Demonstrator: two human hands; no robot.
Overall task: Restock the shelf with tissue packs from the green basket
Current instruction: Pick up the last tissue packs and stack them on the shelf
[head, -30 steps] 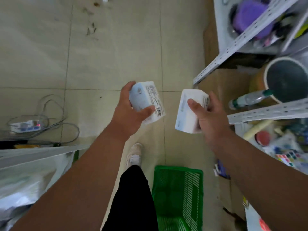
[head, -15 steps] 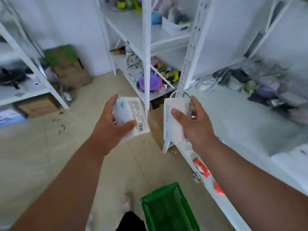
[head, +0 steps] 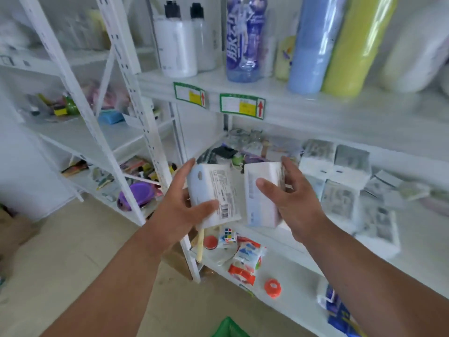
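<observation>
head view: left hand clamped on tissue pack with barcode label; right hand clamped on second tissue pack. both packs held in front of middle shelf, stocked tissue packs just right. green basket corner at bottom edge.

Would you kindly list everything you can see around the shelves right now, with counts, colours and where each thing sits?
Tissue packs in hand: two, white; left tissue pack, right tissue pack, in front of the middle shelf.
Stocked tissue packs: several, white and grey, blurred, on the middle shelf at right.
Green basket: one, only a corner shows at the bottom edge.
White bottles: two, black caps, top shelf.
Purple bottle: one, top shelf.
Rolls: one blue roll, one lime roll, top shelf.
Price labels: two, green-edged, top shelf edge.
Puzzle cube: one, multicoloured, lower shelf.
Purple bowl: one, left rack.
Left hand: holds the left tissue pack.
Right hand: holds the right tissue pack.
</observation>
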